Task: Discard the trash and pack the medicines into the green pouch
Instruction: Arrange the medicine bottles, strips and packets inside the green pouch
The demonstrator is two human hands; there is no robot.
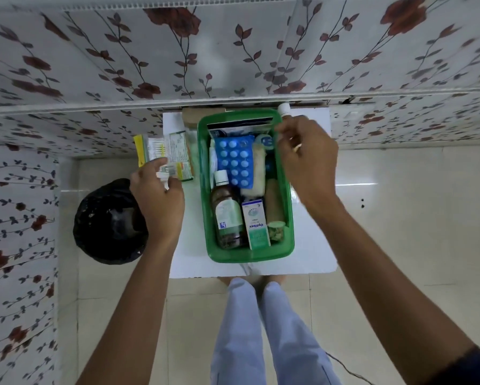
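Table (311, 245): white top, set against the floral wall, carrying the goods
Green container (286, 207): a rigid green bin at table centre, long axis running 12 to 6 o'clock, open top; no soft pouch can be made out
Contents, 6 o'clock end: brown syrup bottle (227, 215) with white cap lying flat; white-and-teal Optilex carton (257, 225) just beside it at 3 o'clock; small round green-lidded pot (276, 230) at the corner
Contents, centre: blue blister pack (234, 162) of white tablets, resting on other items
Contents, 12 o'clock end: dark packet and a blue round item, details unclear
Left hand (158, 201): over the table edge at 9 o'clock of the bin; fingers closed on a small white item, its kind unclear, touching the green-and-yellow medicine cartons (175, 154) lying there
Right hand (307, 159): above the bin's rim at 2 o'clock; fingers pinched narrow, whether they hold anything cannot be told; ring on one finger
White-capped bottle (284, 109): on the table at 1 o'clock, just beyond the right hand
Trash bin (108, 220): black-lined, on the floor at 9 o'clock of the table
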